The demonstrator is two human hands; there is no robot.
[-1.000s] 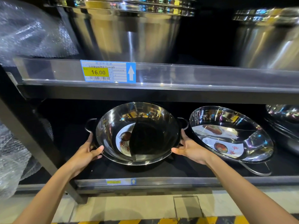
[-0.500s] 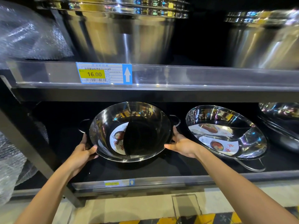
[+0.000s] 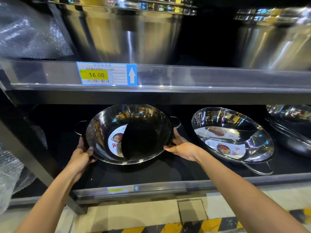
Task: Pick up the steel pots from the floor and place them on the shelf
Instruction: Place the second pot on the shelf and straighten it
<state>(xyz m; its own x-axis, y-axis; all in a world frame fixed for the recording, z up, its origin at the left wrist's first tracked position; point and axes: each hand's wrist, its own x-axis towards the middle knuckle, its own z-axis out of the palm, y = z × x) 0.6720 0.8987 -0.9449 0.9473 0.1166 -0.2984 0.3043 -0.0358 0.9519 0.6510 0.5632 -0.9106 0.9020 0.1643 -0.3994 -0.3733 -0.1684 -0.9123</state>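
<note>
A shiny divided steel pot with two loop handles stands tilted on the black lower shelf, its opening facing me. My left hand grips its lower left rim, thumb over the edge. My right hand presses flat against its right rim, fingers reaching behind. A second divided steel pot leans on the same shelf to the right, with paper labels inside.
More steel pans lie at the far right of the lower shelf. Big steel stockpots fill the upper shelf above a price tag. Bubble wrap sits at left. Tiled floor with hazard tape lies below.
The pot and both hands have shifted slightly deeper into the shelf and leftward in view. My left hand's grip has slid lower on the rim.
</note>
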